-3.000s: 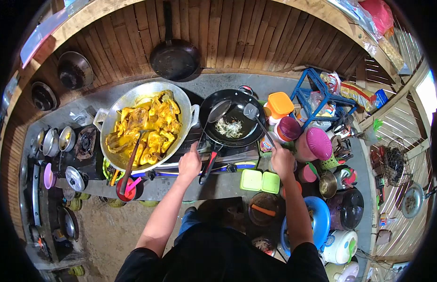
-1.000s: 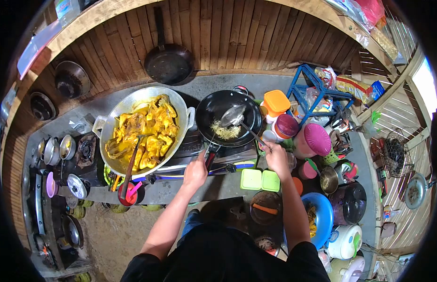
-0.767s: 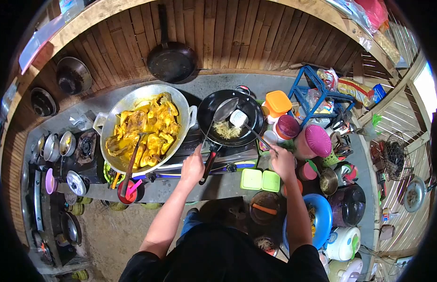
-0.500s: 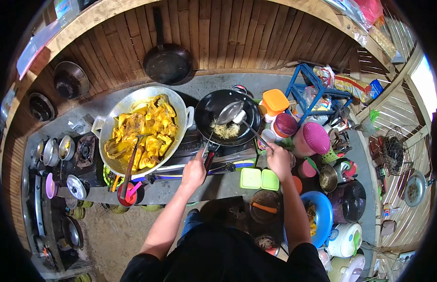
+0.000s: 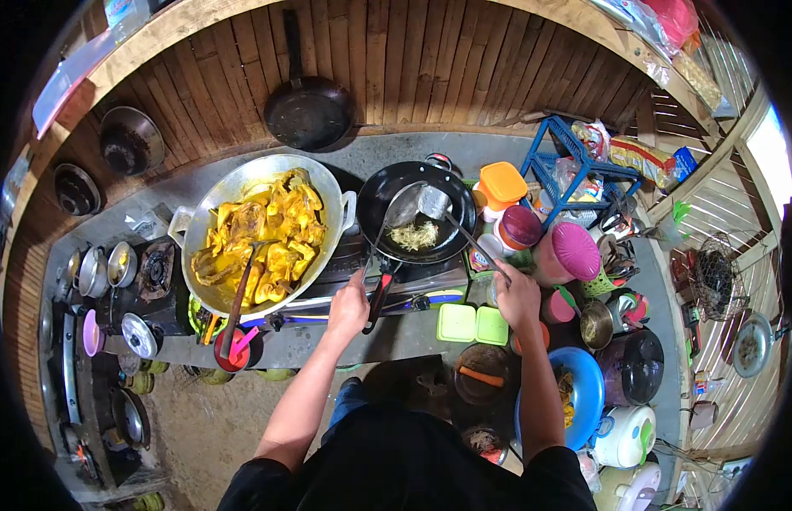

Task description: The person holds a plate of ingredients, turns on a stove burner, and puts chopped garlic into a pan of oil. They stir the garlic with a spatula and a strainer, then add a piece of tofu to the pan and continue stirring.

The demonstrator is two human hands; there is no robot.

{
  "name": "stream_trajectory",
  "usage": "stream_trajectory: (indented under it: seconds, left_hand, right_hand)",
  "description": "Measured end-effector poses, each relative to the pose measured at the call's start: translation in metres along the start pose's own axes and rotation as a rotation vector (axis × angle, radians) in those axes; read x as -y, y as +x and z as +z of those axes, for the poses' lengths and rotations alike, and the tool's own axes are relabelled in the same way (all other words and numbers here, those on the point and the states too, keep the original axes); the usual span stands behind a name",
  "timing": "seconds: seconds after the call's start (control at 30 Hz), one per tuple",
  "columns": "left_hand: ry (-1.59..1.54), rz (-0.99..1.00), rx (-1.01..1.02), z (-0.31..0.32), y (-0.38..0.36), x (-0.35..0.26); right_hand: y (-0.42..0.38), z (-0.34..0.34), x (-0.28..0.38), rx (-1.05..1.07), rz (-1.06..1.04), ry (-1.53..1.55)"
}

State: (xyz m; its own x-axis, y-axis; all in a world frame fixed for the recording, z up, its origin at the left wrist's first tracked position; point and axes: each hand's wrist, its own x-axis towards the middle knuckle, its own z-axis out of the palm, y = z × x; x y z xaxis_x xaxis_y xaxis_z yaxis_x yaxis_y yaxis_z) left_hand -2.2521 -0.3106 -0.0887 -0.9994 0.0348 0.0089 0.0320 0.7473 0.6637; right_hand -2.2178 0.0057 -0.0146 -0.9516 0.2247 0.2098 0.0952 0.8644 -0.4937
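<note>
My left hand [image 5: 349, 308] is closed around the handle of a metal ladle [image 5: 403, 207], whose broad round head is in the black wok [image 5: 375, 187]. In my right hand [image 5: 517, 298] is the thin dark handle of a metal spatula [image 5: 434, 203]. Its flat head meets or overlaps the ladle's head over the middle of the wok. Just below the two heads, a small heap of pale, thin shreds [image 5: 415, 236] lies on the wok's bottom. The wok's red-and-black handle [image 5: 379, 300] points toward me, right beside my left hand.
Left of the wok, a large pan [image 5: 192, 255] holds yellow chicken pieces, with a long dark spoon resting in it. Two green containers [image 5: 473, 324] sit near my right forearm. Lidded tubs, a blue rack [image 5: 541, 162] and a blue basin [image 5: 594, 383] crowd the right.
The ladle head has shifted slightly left and the spatula head has turned and risen a little, leaving more of the shreds uncovered. My right hand has moved slightly to the right.
</note>
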Motion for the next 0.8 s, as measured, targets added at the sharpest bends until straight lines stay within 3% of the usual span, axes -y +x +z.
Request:
stream_trajectory:
  seconds: [0.13, 0.33, 0.43, 0.5, 0.8]
  left_hand:
    - [-0.058, -0.009, 0.007, -0.006, 0.003, -0.007]
    - [-0.086, -0.024, 0.008, -0.009, 0.008, -0.014]
    - [-0.095, 0.008, -0.023, -0.002, 0.012, -0.005]
    - [-0.11, 0.058, -0.06, 0.001, 0.013, 0.0]
    - [-0.093, 0.038, -0.038, 0.003, 0.014, 0.002]
  right_hand:
    - [-0.007, 0.005, -0.007, -0.085, -0.154, -0.051]
    - [-0.011, 0.009, -0.01, 0.003, -0.264, -0.103]
    - [-0.011, 0.011, -0.014, -0.044, -0.243, -0.109]
    - [-0.008, 0.016, -0.015, -0.188, -0.243, -0.082]
    - [-0.013, 0.017, -0.017, -0.071, -0.346, -0.069]
